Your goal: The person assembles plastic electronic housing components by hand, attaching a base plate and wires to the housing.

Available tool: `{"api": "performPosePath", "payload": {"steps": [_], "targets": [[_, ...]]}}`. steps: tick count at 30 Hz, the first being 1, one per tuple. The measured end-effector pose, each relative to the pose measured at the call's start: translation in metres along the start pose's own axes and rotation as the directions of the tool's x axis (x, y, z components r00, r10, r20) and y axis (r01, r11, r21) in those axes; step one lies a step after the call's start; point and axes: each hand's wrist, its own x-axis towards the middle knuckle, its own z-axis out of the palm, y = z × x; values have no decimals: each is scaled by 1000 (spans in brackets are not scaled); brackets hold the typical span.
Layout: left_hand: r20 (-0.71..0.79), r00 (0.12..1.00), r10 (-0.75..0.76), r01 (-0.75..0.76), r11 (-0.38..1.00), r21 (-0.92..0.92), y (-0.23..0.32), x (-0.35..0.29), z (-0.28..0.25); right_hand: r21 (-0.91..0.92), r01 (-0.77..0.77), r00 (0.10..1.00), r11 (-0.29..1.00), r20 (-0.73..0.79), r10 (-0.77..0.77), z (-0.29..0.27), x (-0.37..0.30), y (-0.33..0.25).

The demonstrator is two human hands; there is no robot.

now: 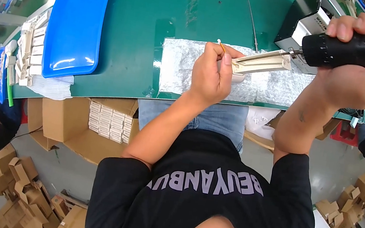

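Observation:
My left hand (212,74) is closed on one end of a long, narrow cream-coloured plastic housing (269,66), held tilted above the mat. A thin yellow stick with a white tip (222,46) juts out by its thumb and index finger. My right hand (350,87) wraps round a black electric screwdriver (325,51) at the upper right. The screwdriver's long bit (271,56) runs leftward along the housing, and its tip reaches the end near my left fingers. Whether the tip sits in a screw is too small to tell.
Beneath my hands lies a silvery, crinkled mat (181,65) on the green table (150,20). A thin metal rod (253,25) rests behind it, beside a black-and-white box (300,25). At left are a blue tray (80,18) and stacked cream parts (33,46). An open carton (62,119) stands below the table edge.

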Motion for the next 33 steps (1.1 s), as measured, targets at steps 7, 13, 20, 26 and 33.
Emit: {"api": "performPosePath", "payload": {"steps": [7, 13, 20, 26, 33], "targets": [[6, 1000, 11, -11, 1000, 7, -6, -4, 0, 184, -84, 991, 979, 119, 62, -21, 4, 22], [22, 999, 38, -38, 999, 25, -6, -2, -4, 342, -147, 975, 928, 206, 78, -23, -2, 27], [-28, 999, 31, -30, 998, 53, -5, -3, 3, 501, -164, 962, 850, 272, 26, -43, 9, 23], [-44, 994, -99, 99, 995, 4, -2, -6, -7, 800, -428, 822, 420, 538, -187, -65, 35, -19], [-37, 997, -74, 74, 997, -8, -4, -5, 0, -47, 245, 955, 968, -161, -250, -42, 50, -22]]}}
